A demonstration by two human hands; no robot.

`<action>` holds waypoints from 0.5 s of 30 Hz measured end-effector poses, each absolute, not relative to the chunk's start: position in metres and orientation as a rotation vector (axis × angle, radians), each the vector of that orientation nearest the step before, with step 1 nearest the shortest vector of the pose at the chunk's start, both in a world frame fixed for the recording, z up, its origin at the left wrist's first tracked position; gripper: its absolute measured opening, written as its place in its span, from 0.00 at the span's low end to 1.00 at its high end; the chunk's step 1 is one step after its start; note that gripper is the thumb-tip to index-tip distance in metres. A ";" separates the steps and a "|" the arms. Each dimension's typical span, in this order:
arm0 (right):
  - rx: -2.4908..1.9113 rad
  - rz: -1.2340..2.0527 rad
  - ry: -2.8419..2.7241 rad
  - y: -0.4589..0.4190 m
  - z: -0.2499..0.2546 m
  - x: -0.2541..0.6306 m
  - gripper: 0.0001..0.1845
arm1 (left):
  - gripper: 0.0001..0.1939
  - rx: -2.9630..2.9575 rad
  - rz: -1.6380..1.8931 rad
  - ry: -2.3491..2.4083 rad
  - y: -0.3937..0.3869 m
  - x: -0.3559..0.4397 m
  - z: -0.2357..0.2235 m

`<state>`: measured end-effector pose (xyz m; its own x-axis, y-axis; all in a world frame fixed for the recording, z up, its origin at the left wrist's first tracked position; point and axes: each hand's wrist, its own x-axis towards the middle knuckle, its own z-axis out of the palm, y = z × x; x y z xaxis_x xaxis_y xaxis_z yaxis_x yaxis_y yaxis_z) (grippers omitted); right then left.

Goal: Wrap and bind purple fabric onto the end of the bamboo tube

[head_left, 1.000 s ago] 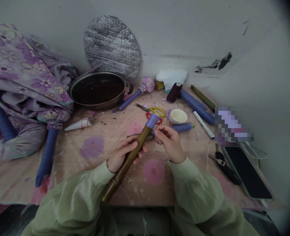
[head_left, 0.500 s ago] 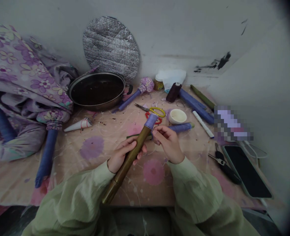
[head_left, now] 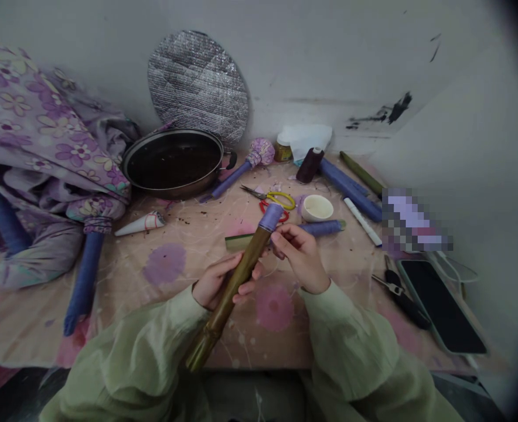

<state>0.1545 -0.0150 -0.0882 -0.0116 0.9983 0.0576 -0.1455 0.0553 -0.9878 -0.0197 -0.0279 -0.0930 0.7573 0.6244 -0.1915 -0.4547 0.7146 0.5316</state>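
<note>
Since the earlier frame, the lower end of the bamboo stick [head_left: 241,272] has moved slightly downward and to the right, and the left hand [head_left: 217,278] has changed its grasp, so its thumb no longer lies visibly across the front. More of the green strip [head_left: 237,242] shows now behind the stick. This stick is tilted over the flowered tablecloth [head_left: 127,287], between the two hands, with its upper end pointing away from the person. Around this upper end goes a purple wrapping [head_left: 271,217]. The left hand is closed around the middle of the stick, with fingertips appearing on its right side. The right hand [head_left: 303,255] keeps the tips of its thumb and fingers together, just beside the lower edge of the wrapping; I cannot tell if a thread is between them. Behind the right hand lies a purple wrapped rod [head_left: 323,227], and just beyond this rod stands a white bowl [head_left: 318,217]. Scissors [head_left: 265,196] with one yellow and one red handle lie beyond the wrapped end.
</note>
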 end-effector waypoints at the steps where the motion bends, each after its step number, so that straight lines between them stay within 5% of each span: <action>1: -1.054 1.238 -1.145 -0.015 -0.088 0.154 0.14 | 0.14 0.462 0.589 0.366 -0.028 -0.019 -0.093; 15: -1.066 1.128 -1.275 -0.014 -0.091 0.158 0.10 | 0.14 0.606 0.750 0.510 -0.030 -0.013 -0.094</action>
<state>0.1579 -0.0143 -0.0906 -0.0229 0.9884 0.1503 -0.0290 0.1496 -0.9883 -0.0135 -0.0301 -0.0938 0.6277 0.7499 -0.2088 -0.4706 0.5793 0.6656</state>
